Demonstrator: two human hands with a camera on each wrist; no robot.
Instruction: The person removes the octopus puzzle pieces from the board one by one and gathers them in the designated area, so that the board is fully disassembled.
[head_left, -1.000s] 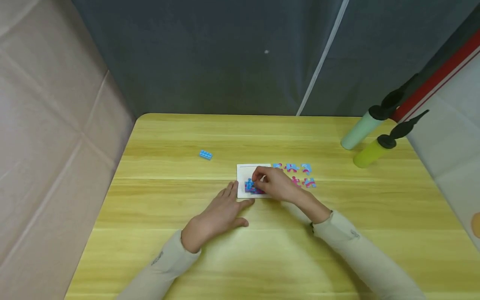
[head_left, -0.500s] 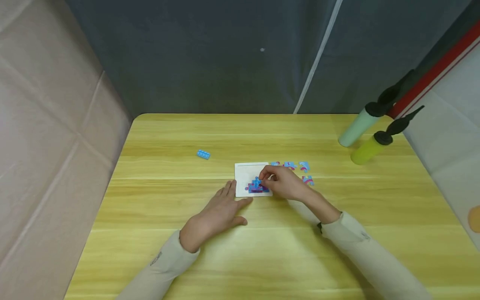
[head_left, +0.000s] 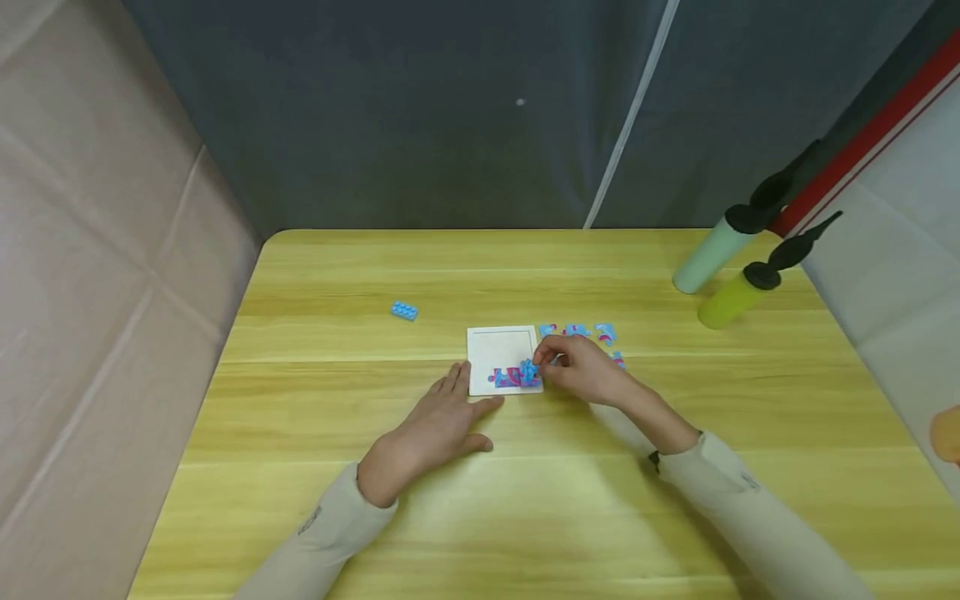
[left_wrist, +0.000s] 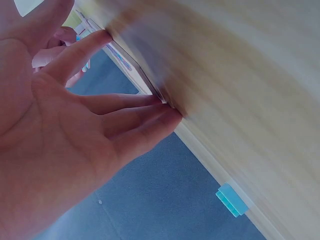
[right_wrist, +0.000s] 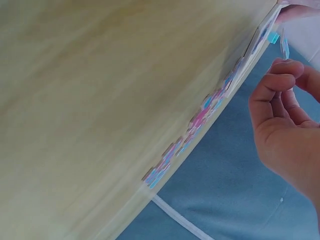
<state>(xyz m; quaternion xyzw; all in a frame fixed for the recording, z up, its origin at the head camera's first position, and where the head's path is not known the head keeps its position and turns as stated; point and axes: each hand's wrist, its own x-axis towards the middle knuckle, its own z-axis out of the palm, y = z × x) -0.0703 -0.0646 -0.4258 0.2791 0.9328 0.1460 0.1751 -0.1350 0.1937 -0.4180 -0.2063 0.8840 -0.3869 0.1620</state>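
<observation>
My right hand [head_left: 591, 372] pinches a blue jigsaw piece [right_wrist: 284, 46] between thumb and fingertips, over the lower right corner of a white puzzle tray [head_left: 495, 346]. Blue and pink pieces [head_left: 504, 377] lie along the tray's lower edge, partly behind the held one in the head view. My left hand [head_left: 437, 422] lies with fingers spread at the tray's lower left. In the left wrist view its straight fingertips [left_wrist: 170, 116] touch the table right at the tray's edge. More jigsaw pieces [head_left: 576, 330] lie right of the tray, some hidden behind my right hand.
A light blue toy brick [head_left: 404, 311] lies on the wooden table [head_left: 337, 333], left of and beyond the tray. At the back right stand a pale green cylinder [head_left: 708, 258] and a yellow-green cylinder [head_left: 735, 302], both with black tops. A dark curtain [head_left: 420, 125] hangs behind.
My right hand has carried the pinched piece rightward across the tray to its lower right corner, uncovering more of the tray. My left hand has stayed in place at the tray's edge.
</observation>
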